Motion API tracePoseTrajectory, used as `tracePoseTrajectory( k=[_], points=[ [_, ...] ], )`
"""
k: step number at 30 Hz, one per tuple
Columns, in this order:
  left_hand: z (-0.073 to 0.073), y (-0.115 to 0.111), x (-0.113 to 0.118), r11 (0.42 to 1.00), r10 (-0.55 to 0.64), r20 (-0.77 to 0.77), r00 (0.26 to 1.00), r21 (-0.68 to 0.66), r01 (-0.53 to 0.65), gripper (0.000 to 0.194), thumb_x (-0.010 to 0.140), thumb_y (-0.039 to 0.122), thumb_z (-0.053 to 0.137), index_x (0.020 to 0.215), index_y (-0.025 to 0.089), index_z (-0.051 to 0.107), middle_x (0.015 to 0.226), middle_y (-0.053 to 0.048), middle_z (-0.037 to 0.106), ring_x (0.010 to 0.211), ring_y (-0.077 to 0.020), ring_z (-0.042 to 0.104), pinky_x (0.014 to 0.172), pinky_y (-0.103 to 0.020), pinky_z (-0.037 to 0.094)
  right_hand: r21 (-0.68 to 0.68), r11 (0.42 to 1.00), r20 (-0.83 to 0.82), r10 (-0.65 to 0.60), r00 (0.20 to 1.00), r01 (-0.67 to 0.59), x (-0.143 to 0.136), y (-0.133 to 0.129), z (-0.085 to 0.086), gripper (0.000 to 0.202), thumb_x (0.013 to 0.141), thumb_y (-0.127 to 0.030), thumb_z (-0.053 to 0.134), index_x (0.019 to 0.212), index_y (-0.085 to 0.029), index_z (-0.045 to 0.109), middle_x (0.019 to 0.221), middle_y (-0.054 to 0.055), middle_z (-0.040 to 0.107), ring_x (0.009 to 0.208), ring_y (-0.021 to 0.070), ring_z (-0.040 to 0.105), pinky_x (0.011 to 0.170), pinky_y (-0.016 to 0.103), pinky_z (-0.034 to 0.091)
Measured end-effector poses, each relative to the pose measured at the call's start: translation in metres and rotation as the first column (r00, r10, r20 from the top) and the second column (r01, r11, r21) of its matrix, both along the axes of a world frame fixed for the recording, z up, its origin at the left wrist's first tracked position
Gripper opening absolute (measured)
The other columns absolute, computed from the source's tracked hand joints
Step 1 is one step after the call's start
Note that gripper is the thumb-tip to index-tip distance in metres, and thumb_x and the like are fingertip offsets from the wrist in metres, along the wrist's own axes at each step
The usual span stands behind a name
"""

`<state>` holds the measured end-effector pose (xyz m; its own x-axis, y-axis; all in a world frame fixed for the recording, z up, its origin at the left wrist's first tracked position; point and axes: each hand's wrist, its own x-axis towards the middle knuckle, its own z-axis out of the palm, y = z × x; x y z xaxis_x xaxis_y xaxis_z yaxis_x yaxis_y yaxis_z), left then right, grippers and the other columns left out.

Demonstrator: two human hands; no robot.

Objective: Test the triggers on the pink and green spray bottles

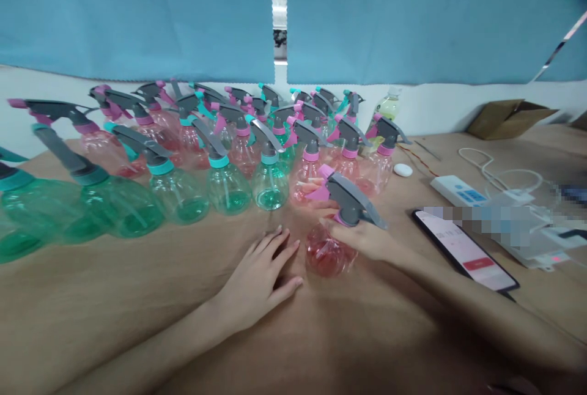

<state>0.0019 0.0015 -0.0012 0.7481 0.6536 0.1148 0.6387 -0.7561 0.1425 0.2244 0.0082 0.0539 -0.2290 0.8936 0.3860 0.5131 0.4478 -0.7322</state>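
My right hand (360, 235) is closed around the neck of a pink spray bottle (326, 254), which stands upright with a grey and pink trigger head. Part of its neck is hidden by the fingers. To the left, my left hand (257, 279) lies flat on the brown table (183, 297), fingers spread and holding nothing. Just beyond the hands, a green spray bottle (270, 187) with a teal collar ends a front row of green ones. A second pink spray bottle (306, 172) stands right behind the held one.
Several more green and pink spray bottles (243, 150) crowd the table's back and left. At right lie a phone (463, 248), a white power strip (458, 190), loose cables and a round white object (403, 170). A cardboard box (499, 120) sits against the wall, below a blue curtain (413, 16).
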Motion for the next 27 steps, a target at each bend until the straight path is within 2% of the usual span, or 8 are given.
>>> tracePoseTrajectory(
  k=[10, 17, 27],
  points=[
    [-0.0003, -0.0002, -0.0002, 1.000, 0.002, 0.008, 1.000, -0.010, -0.002, 0.057, 0.092, 0.051, 0.042, 0.137, 0.016, 0.039, 0.144, -0.012, 0.034, 0.133, -0.0270, 0.027, 0.106, -0.044, 0.025, -0.050, 0.994, -0.138, 0.088, 0.987, -0.095, -0.0034, 0.0001, 0.0046, 0.031, 0.071, -0.019, 0.046, 0.101, -0.024, 0.054, 0.081, 0.001, 0.057, 0.072, 0.0161, 0.059, 0.070, 0.031, 0.053],
    [0.0008, -0.0003, 0.0000, 1.000, 0.003, 0.003, 1.000, -0.008, -0.003, 0.056, 0.092, 0.051, 0.041, 0.137, 0.017, 0.038, 0.145, -0.012, 0.033, 0.133, -0.0266, 0.026, 0.105, -0.044, 0.026, -0.097, 0.992, -0.150, 0.068, 0.986, -0.083, -0.0027, 0.0006, 0.0025, 0.022, 0.069, -0.019, 0.047, 0.089, -0.023, 0.054, 0.082, 0.001, 0.057, 0.074, 0.0166, 0.059, 0.073, 0.033, 0.054],
    [0.0023, -0.0006, 0.0006, 1.000, 0.008, 0.001, 1.000, -0.008, -0.008, 0.056, 0.092, 0.051, 0.041, 0.137, 0.016, 0.039, 0.144, -0.012, 0.034, 0.133, -0.0272, 0.027, 0.105, -0.045, 0.027, -0.069, 0.995, -0.128, 0.066, 0.990, -0.075, -0.0034, -0.0008, 0.0047, 0.035, 0.069, -0.019, 0.047, 0.103, -0.025, 0.052, 0.081, 0.001, 0.058, 0.073, 0.0177, 0.060, 0.072, 0.033, 0.054]
  ],
)
